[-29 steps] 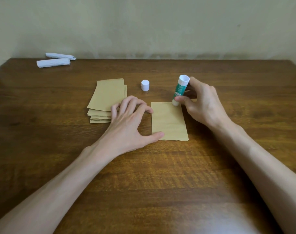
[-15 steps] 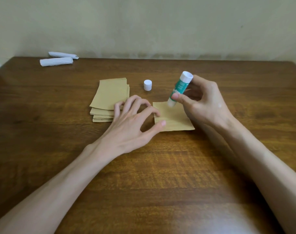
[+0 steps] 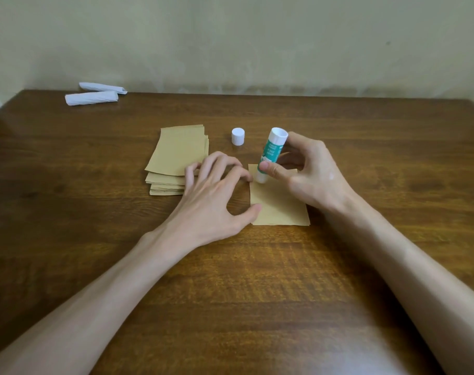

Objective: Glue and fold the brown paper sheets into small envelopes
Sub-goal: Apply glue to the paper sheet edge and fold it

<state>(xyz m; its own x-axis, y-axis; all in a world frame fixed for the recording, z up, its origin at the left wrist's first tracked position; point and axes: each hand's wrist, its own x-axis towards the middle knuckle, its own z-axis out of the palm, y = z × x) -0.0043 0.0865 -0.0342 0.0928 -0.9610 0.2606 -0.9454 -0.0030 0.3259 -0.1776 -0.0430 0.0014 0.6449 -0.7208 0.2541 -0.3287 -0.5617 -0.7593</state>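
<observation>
- Brown in colour, one paper sheet is laid flat on the wooden table, near its middle and in front of the person.
- Its left edge is pressed down by the left hand. The thumb tip is set near the lower left corner and the index fingertip by the upper left corner. The fingers are spread and arched, and nothing is grasped.
- The upper left part of the sheet is touched by the lower end of a glue stick, white with a green label, which is held nearly upright and slightly tilted.
- The stick is pinched by the right hand, thumb in front and fingers curled behind the tube.
- A stack of brown sheets is found just left of the left hand, its near right corner covered by the fingers.
- A white cap is stood on the table beyond the sheet, between the stack and the glue stick.
- Two white paper rolls are laid at the far left corner, close to the wall.
</observation>
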